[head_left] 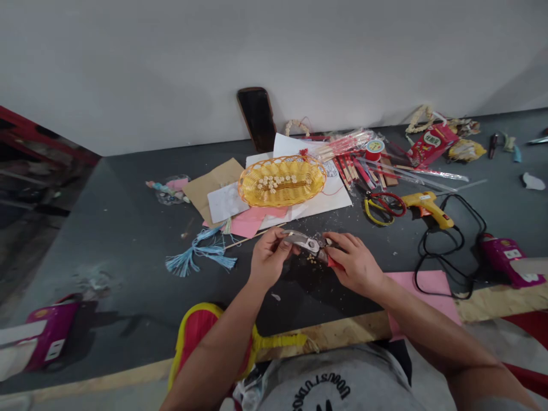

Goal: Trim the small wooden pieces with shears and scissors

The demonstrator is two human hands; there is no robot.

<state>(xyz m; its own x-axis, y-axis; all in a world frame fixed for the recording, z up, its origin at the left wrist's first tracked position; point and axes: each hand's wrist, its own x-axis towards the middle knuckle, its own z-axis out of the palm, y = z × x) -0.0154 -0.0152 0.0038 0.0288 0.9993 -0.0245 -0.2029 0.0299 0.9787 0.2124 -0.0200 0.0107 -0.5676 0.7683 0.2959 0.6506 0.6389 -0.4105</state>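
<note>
My right hand (355, 262) is closed around the red handle of a pair of metal shears (309, 244), whose blades point left. At the blade tips, my left hand (270, 254) pinches with thumb and fingers; a small pale bit shows there, too small to name. Beneath the hands, small beige pieces (314, 260) and crumbs are scattered over the dark table. A thin wooden stick (244, 238) lies just left of my left hand. Beyond the hands, a yellow woven basket (280, 200) holds several small pale pieces.
Blue tassels (194, 254) and brown paper (218, 182) lie left. A phone (257, 117) leans on the wall. Right are red-and-yellow scissors (385, 206), a yellow glue gun (428, 208) with black cord and pink paper (428, 285). A red-yellow fan-shaped thing (199, 328) sits at the front edge.
</note>
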